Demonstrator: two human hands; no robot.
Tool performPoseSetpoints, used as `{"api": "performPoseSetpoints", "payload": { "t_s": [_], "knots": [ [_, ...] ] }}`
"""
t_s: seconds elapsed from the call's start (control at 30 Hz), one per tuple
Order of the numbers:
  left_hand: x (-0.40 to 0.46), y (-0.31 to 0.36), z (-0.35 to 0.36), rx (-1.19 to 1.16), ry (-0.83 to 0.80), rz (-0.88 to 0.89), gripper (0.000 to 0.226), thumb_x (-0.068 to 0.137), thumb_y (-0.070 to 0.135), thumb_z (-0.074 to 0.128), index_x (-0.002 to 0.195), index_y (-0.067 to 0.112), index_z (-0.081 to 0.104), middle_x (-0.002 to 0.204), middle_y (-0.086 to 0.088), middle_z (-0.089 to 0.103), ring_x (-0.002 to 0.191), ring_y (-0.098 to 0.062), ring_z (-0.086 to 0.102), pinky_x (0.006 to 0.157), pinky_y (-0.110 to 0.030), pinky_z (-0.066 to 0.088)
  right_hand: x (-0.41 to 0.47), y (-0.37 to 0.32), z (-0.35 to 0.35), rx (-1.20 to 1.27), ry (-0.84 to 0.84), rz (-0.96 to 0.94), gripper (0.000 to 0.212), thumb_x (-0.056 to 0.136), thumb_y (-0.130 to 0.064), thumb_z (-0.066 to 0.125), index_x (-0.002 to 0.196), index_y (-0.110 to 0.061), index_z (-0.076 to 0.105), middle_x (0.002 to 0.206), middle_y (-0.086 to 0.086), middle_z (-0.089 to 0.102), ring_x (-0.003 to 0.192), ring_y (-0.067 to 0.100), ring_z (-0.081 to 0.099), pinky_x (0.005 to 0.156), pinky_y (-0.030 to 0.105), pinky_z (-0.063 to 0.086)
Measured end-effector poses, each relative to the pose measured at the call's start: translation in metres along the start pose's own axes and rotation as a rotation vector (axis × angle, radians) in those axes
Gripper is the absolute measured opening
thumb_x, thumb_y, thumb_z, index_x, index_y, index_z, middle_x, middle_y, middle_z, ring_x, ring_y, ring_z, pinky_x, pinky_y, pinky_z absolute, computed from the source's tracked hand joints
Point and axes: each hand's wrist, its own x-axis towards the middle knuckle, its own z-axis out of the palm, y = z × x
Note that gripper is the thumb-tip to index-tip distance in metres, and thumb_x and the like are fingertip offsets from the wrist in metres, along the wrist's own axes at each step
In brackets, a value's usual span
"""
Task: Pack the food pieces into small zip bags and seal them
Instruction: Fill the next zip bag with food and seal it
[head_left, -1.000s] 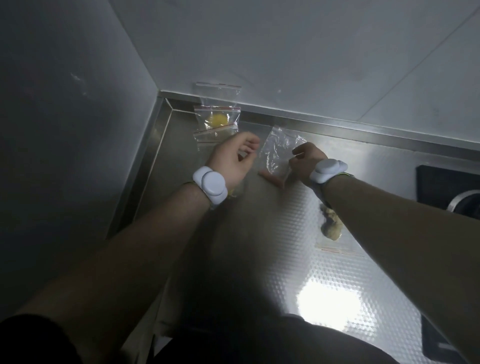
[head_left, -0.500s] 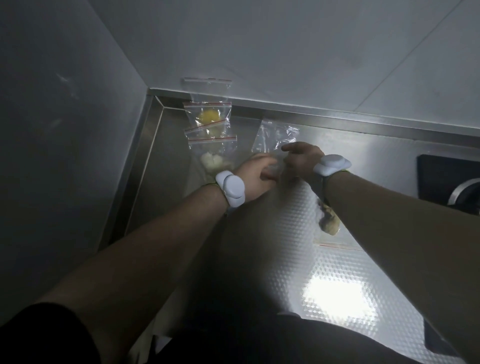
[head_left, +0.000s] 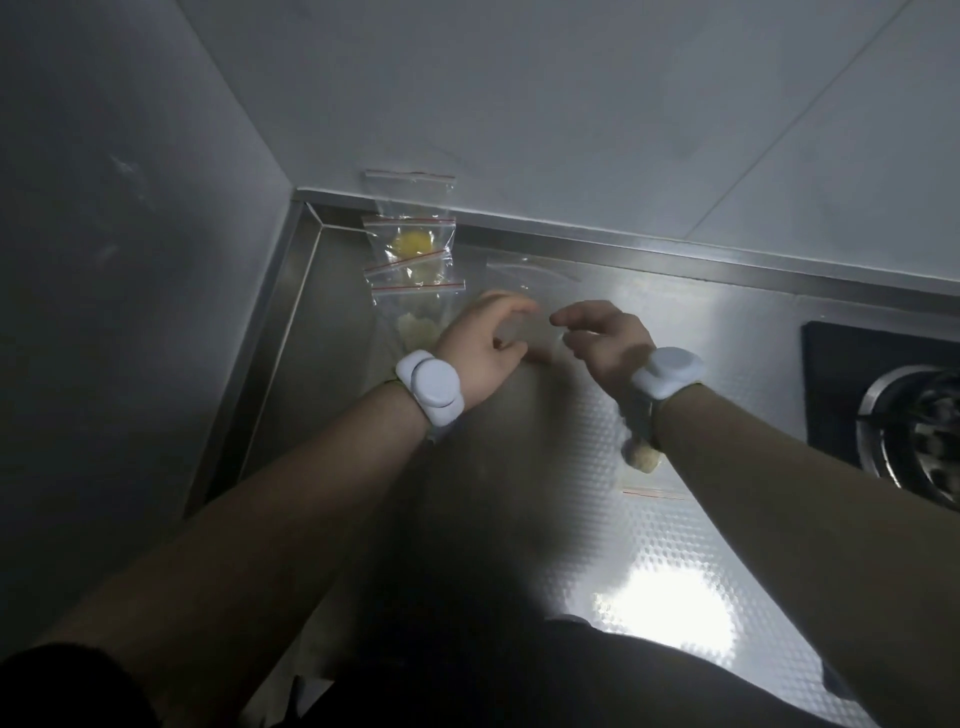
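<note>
Nearest, on the embossed steel counter (head_left: 597, 519), a clear zip bag (head_left: 644, 467) lies partly under the right forearm, with a pale beige food piece (head_left: 643, 459) inside and its red seal line toward the person.

Farther in, the left hand (head_left: 485, 343) and the right hand (head_left: 605, 340) hover close together over the counter, fingers curled toward each other. A blurred clear bag (head_left: 530, 280) lies at and beyond their fingertips; whether either hand pinches it cannot be told. Each wrist carries a white band.

Just left of the left hand, a zip bag (head_left: 415, 317) holds whitish pieces (head_left: 415, 327). Behind it, overlapping, another bag (head_left: 410, 249) contains a yellow piece (head_left: 412, 242). Farthest, one more bag (head_left: 410, 179) leans against the wall; its contents cannot be made out.

At the right edge sits a gas burner (head_left: 919, 431).
</note>
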Motion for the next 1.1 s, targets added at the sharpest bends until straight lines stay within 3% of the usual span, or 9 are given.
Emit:
{"api": "performPoseSetpoints", "payload": {
  "t_s": [0.2, 0.3, 0.4, 0.5, 0.57, 0.63, 0.8, 0.9, 1.1],
  "knots": [
    [-0.006, 0.013, -0.013, -0.087, 0.279, -0.034, 0.069, 0.076, 0.003, 0.062, 0.136, 0.024, 0.038, 0.133, 0.003, 0.052, 0.120, -0.004, 0.048, 0.088, -0.024, 0.049, -0.031, 0.010, -0.012, -0.127, -0.006, -0.084, 0.022, 0.086, -0.013, 0.056, 0.098, -0.023, 0.071, 0.116, -0.014, 0.058, 0.099, 0.007, 0.054, 0.078, 0.011, 0.038],
    [-0.009, 0.013, -0.016, 0.034, 0.138, -0.088, 0.071, 0.076, 0.007, 0.067, 0.139, 0.021, 0.038, 0.135, 0.001, 0.053, 0.123, -0.012, 0.049, 0.096, -0.026, 0.043, -0.048, 0.016, -0.010, -0.144, -0.009, -0.114, 0.024, 0.085, -0.007, 0.055, 0.097, -0.020, 0.072, 0.117, -0.011, 0.059, 0.101, 0.012, 0.059, 0.073, 0.016, 0.044],
    [-0.020, 0.011, -0.008, 0.114, 0.092, -0.136, 0.041, 0.075, 0.012, 0.071, 0.113, 0.020, 0.059, 0.104, 0.004, 0.066, 0.095, -0.012, 0.061, 0.082, -0.019, 0.045, -0.060, 0.025, -0.009, -0.202, -0.023, -0.102, 0.024, 0.085, -0.010, 0.056, 0.096, -0.025, 0.072, 0.118, -0.014, 0.057, 0.099, 0.008, 0.060, 0.059, 0.004, 0.037],
    [-0.035, 0.011, -0.008, 0.141, 0.138, -0.071, 0.020, 0.071, 0.015, 0.075, 0.087, 0.018, 0.064, 0.090, 0.003, 0.062, 0.081, -0.011, 0.056, 0.068, -0.013, 0.039, -0.075, 0.032, -0.012, -0.288, -0.030, -0.158, 0.025, 0.084, -0.009, 0.057, 0.094, -0.027, 0.072, 0.115, -0.015, 0.057, 0.095, -0.013, 0.052, 0.074, -0.005, 0.033],
    [-0.043, 0.011, -0.012, 0.162, 0.095, -0.043, 0.018, 0.072, 0.016, 0.076, 0.084, 0.018, 0.064, 0.093, 0.001, 0.061, 0.084, -0.012, 0.054, 0.070, -0.018, 0.038, -0.082, 0.034, -0.013, -0.324, -0.029, -0.213, 0.025, 0.082, -0.006, 0.059, 0.093, -0.024, 0.073, 0.113, -0.012, 0.059, 0.098, -0.009, 0.052, 0.081, -0.009, 0.026],
    [-0.052, 0.012, -0.015, 0.126, 0.020, -0.066, 0.015, 0.075, 0.018, 0.076, 0.083, 0.019, 0.064, 0.091, 0.004, 0.064, 0.083, -0.009, 0.056, 0.073, -0.021, 0.041, -0.087, 0.036, -0.012, -0.356, -0.036, -0.238, 0.024, 0.080, -0.005, 0.061, 0.089, -0.023, 0.073, 0.111, -0.010, 0.061, 0.102, -0.001, 0.054, 0.086, -0.006, 0.026],
    [-0.070, 0.016, -0.018, 0.063, 0.001, -0.044, 0.009, 0.078, 0.011, 0.073, 0.081, 0.014, 0.064, 0.071, 0.017, 0.057, 0.069, 0.008, 0.051, 0.062, 0.001, 0.035, -0.097, 0.038, -0.007, -0.261, 0.064, -0.202, 0.017, 0.079, -0.009, 0.060, 0.082, -0.025, 0.059, 0.096, -0.017, 0.065, 0.087, -0.020, 0.054, 0.071, -0.001, 0.039],
    [-0.078, 0.017, -0.019, 0.073, -0.002, -0.055, 0.011, 0.079, 0.009, 0.071, 0.080, 0.017, 0.063, 0.069, 0.016, 0.056, 0.065, 0.007, 0.050, 0.058, -0.003, 0.036, -0.104, 0.034, -0.004, -0.269, 0.037, -0.244, 0.026, 0.077, -0.015, 0.065, 0.094, -0.029, 0.051, 0.097, -0.016, 0.063, 0.085, -0.010, 0.059, 0.069, 0.015, 0.049],
    [-0.088, 0.016, -0.021, 0.106, -0.006, -0.051, 0.010, 0.079, 0.015, 0.072, 0.079, 0.019, 0.063, 0.074, 0.012, 0.060, 0.068, 0.004, 0.052, 0.059, -0.002, 0.036, -0.107, 0.026, 0.006, -0.507, 0.004, -0.317, 0.018, 0.078, -0.022, 0.067, 0.093, -0.030, 0.062, 0.092, -0.013, 0.065, 0.083, 0.001, 0.060, 0.074, 0.014, 0.048]
  ]
}}
